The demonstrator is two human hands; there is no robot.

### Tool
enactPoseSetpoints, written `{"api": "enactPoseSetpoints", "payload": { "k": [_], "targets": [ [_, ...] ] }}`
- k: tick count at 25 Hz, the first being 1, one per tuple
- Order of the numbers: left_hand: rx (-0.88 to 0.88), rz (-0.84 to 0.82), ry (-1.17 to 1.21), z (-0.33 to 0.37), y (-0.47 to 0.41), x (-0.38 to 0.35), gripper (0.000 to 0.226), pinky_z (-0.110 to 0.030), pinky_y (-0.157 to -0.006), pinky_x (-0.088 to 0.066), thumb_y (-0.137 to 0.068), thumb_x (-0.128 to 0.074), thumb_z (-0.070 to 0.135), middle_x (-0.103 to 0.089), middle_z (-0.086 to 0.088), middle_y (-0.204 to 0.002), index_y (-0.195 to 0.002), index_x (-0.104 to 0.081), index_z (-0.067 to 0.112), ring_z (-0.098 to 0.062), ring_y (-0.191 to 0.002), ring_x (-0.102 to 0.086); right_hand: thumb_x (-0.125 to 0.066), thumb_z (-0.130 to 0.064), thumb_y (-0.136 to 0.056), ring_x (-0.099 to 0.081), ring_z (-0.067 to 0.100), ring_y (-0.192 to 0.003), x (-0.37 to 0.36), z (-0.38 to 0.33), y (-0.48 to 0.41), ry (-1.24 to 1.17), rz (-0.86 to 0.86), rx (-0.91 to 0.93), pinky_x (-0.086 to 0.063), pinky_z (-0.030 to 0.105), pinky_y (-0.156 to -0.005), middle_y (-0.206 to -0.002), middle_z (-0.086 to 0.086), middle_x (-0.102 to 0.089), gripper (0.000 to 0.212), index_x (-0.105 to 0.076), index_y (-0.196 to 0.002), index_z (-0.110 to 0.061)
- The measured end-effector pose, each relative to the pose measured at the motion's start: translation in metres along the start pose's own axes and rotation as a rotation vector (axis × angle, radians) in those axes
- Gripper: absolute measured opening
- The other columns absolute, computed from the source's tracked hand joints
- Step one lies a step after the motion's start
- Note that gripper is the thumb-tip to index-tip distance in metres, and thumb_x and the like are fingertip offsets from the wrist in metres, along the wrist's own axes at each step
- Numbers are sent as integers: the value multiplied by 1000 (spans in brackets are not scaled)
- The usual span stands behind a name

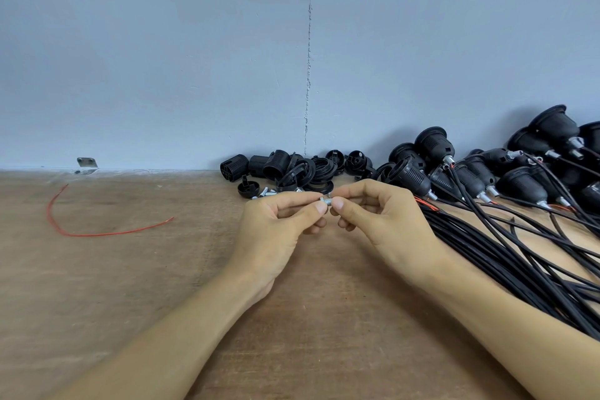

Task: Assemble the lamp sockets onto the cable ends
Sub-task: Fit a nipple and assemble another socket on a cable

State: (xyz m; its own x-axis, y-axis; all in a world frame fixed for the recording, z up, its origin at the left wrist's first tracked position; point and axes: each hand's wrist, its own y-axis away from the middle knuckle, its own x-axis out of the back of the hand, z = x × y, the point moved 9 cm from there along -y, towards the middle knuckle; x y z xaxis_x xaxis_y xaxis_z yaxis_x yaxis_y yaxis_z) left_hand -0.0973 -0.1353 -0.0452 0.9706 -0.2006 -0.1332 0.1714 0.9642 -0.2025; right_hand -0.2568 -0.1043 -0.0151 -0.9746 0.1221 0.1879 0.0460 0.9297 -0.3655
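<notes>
Both hands meet just above the wooden table (130,286), a little in front of the parts heap. The left hand (276,230) pinches one small threaded metal nipple (327,201) between thumb and forefinger, its other fingers curled loosely underneath. The right hand (383,221) closes thumb and forefinger on the other end of the same piece, or on a second small metal part screwed against it; which of the two cannot be told, since the fingertips cover the joint.

Behind the hands, against the blue-grey wall (194,42), lies a heap of loose black socket parts (292,169): threaded shells, rings and caps tangled together, roughly ten or so pieces, too overlapped for a sure count. One round cap (248,188) sits apart at the heap's near left edge, and about four spare metal nipples (268,193) lie just beside it.

To the right, at least ten assembled lamp sockets (418,177) lie stacked against the wall, each with a metal nipple at its neck and a black cable leaving it. Their cables (506,256) gather into one thick bundle running toward the lower right, passing under the right forearm. A few bare red wire ends (422,203) show near the right wrist.

Well to the left, one loose red wire (97,234) curves alone on the table. One metal bracket (87,166) is fixed where table meets wall
</notes>
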Motion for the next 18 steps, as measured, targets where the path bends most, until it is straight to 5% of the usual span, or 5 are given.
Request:
{"api": "enactPoseSetpoints", "payload": {
  "k": [9, 18],
  "targets": [
    [196, -46, 125, -15, 0, -5, 20, -20, -57, -52, -79, -78, 31, -75, -8, -82, -86, -83, 13, -9, -60, -61, -75, -9, -87, -67, 10, -73, -2, -5, 2, -11, 13, 41, -54, 20, -72, -84, 3, -75, 10, -73, -95, -15],
    [135, -49, 102, -13, 0, -5, 19, -19, -68, -57, -88, -72, 3, -79, -13, -96, -106, -78, 8, -14, -75, -71, -74, -16, -89, -62, 9, -61, 0, 4, -1, -4, 5, -27, -54, 21, -63, -75, 3, -73, 7, -74, -93, -11]
  ]
}}
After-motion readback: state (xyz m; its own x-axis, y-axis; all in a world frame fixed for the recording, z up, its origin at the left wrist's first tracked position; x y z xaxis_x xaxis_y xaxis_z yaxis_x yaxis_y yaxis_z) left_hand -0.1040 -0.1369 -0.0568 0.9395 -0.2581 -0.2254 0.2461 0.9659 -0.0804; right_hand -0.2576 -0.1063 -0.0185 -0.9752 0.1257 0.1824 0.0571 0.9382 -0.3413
